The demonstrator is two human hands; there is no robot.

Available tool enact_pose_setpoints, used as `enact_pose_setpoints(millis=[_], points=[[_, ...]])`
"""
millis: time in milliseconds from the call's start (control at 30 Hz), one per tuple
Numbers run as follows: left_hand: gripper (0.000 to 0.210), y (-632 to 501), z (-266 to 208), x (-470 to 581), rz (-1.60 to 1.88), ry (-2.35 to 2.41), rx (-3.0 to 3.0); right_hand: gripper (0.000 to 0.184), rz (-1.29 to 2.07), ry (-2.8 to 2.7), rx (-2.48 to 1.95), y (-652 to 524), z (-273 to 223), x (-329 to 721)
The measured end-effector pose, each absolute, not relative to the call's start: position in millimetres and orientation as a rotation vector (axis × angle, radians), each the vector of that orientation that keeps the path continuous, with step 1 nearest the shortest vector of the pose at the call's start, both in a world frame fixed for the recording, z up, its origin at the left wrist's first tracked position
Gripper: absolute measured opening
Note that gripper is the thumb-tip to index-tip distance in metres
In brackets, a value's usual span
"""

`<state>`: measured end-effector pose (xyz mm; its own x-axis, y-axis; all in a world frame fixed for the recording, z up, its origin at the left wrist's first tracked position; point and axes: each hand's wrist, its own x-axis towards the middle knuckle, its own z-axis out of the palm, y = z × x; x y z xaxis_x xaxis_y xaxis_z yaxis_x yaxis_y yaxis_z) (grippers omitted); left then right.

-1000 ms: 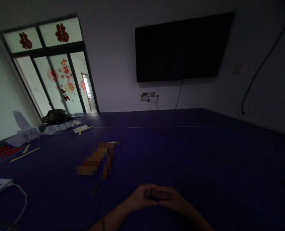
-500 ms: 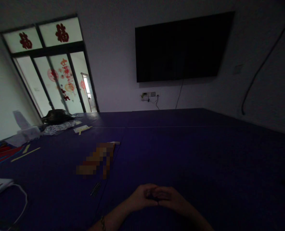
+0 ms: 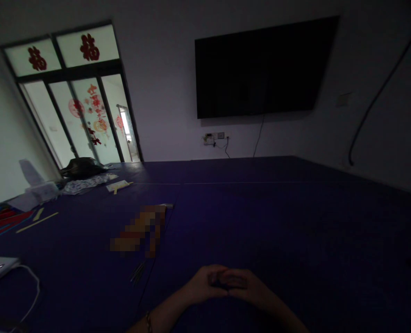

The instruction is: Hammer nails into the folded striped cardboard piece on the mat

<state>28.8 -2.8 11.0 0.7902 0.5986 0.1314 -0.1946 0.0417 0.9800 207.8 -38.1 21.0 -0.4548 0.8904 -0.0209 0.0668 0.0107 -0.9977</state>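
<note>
Purple tabletop (image 3: 261, 222): left hand (image 3: 206, 281), right hand (image 3: 249, 287) touching, grip closure unclear; thin rods (image 3: 138, 272) leftward, apart, far edge well beyond.

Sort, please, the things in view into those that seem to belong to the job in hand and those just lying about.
Probably the job's, being nearest the joined left hand and right hand, which show no object:
thin sticks
pixelated orange item

Apparently just lying about:
white device
white cable
red and blue strips
dark bag
</note>
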Motion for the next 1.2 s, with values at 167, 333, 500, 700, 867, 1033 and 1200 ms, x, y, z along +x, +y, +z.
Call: enact_pose_setpoints(millis=[167,333,500,700,867,1033,1200], points=[[0.051,-2,10,29,0.631,0.394,1.419,0.038,1.517,-1.619,-0.980,-39,23,206],[0.051,-2,11,28,0.611,0.404,1.449,0.036,1.519,-1.596,-0.977,-38,21,206],[0.051,-3,10,28,0.616,0.418,1.449,0.034,1.534,-1.582,-0.973,-40,26,206],[0.052,-3,8,28,0.617,0.406,1.426,0.038,1.531,-1.605,-1.008,-40,27,206],[0.052,-2,7,29,0.643,0.413,1.435,0.036,1.515,-1.605,-1.003,-40,28,206],[0.051,-2,11,28,0.628,0.408,1.441,0.031,1.550,-1.646,-0.959,-40,33,205],[0.051,-1,8,30,0.624,0.395,1.386,0.031,1.537,-1.587,-0.956,-39,25,206]])
